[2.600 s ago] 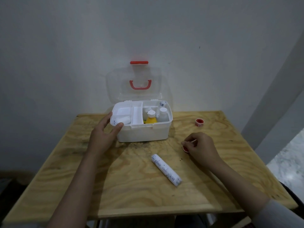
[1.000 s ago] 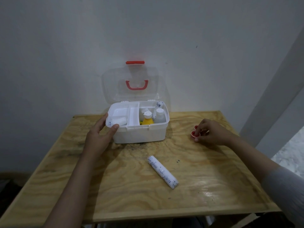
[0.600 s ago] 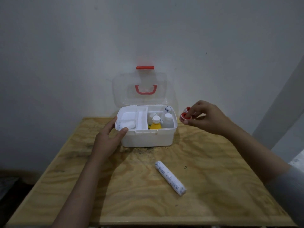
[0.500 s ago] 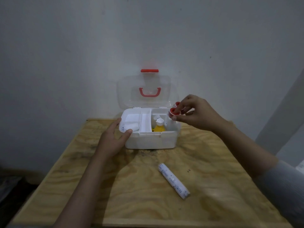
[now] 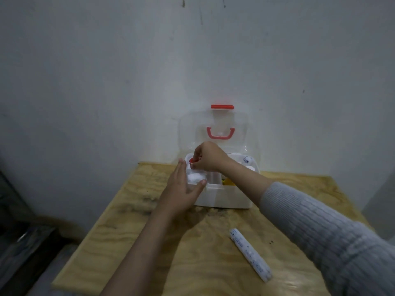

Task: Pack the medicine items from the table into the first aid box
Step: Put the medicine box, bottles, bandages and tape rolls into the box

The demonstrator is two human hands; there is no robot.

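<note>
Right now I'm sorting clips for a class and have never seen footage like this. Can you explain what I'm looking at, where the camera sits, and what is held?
There is no machine here: these are a person's two bare hands, filmed by one wide-angle camera worn on the head, looking forward and down. That is why the arms reach in from the bottom edge.

On the wooden table stands a white first aid box with its clear lid tipped up against the wall. The left hand steadies the box at its left front corner. The right hand, in a grey sleeve, reaches over the box's left part, its fingers pinching a small red item; too little shows to name it. A yellow thing shows inside the box. One white printed roll lies unpacked on the table.
</note>
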